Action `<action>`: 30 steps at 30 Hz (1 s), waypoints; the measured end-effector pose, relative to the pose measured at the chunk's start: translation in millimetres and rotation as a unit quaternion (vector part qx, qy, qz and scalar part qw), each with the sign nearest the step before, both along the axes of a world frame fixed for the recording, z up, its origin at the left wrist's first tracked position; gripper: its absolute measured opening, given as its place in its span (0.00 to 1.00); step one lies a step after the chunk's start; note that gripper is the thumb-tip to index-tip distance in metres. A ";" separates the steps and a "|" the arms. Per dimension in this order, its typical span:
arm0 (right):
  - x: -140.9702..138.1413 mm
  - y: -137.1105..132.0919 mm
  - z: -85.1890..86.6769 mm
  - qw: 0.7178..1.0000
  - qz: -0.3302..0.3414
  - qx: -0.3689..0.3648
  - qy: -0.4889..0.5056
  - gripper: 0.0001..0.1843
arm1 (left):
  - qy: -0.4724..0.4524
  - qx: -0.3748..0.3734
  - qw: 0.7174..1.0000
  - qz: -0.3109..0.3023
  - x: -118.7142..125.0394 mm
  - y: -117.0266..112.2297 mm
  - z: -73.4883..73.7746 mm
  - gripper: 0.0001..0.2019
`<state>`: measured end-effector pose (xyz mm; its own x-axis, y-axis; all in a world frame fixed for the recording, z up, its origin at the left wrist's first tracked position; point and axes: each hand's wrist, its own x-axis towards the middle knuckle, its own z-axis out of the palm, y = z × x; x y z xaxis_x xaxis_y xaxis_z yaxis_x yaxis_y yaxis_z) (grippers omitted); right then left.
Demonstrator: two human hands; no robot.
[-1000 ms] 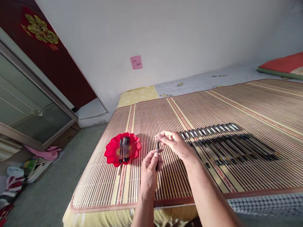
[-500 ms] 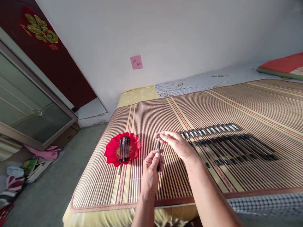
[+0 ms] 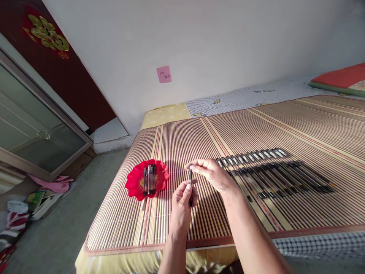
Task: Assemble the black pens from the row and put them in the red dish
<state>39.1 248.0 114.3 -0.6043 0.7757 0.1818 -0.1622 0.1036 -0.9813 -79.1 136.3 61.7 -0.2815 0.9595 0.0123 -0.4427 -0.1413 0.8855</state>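
Observation:
My left hand [image 3: 182, 196] is closed around the barrel of a dark pen [image 3: 191, 176], held nearly upright above the bamboo mat. At its upper end, the thumb and fingers of my right hand [image 3: 209, 173] pinch the pen's tip; the fingertips partly cover it. To the left, a red scalloped plate [image 3: 132, 182] bears several capped pens [image 3: 149, 179]. Right of my hands lie a slanting row of short black pieces with white labels, apparently pen caps [image 3: 251, 156], and below them a row of long, thin dark pen parts [image 3: 276, 179]. One small black piece [image 3: 249, 198] lies apart.
The bamboo mat [image 3: 176, 140] covers a bed against a white wall with a pink note [image 3: 163, 74]. A red and green folded item [image 3: 339, 80] lies at the far right. Clothes [image 3: 18, 217] and a glass-panelled frame [image 3: 42, 121] are on the left.
The hands and the pen keep almost the same pose; the right fingers shift very slightly at the pen's tip. The plate and the rows stay put.

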 end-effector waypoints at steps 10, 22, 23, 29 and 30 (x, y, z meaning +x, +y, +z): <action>1.9 -1.3 3.5 1.000 -0.004 -0.011 0.006 0.15 | -0.008 0.000 1.000 -0.008 1.8 -0.7 1.6 0.15; 3.6 2.1 -2.6 1.000 -0.007 0.007 -0.016 0.15 | -0.023 0.004 0.999 -0.022 3.4 -1.5 6.0 0.16; 4.0 1.3 -1.0 1.000 0.002 0.012 -0.019 0.13 | -0.025 0.004 0.999 -0.026 3.3 -1.3 6.3 0.16; 3.7 0.9 -3.6 0.998 0.002 0.010 -0.054 0.14 | -0.022 -0.012 0.999 -0.025 4.4 -1.7 10.9 0.18; 3.1 1.2 -4.9 0.998 -0.003 0.011 -0.056 0.14 | -0.018 -0.016 0.999 -0.023 4.8 -1.8 12.0 0.18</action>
<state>42.2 249.3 109.4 -0.6174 0.7757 0.1309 -0.0519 0.1259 -0.9907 -74.2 134.5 73.7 -0.2374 0.9710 -0.0273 -0.4793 -0.0926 0.8727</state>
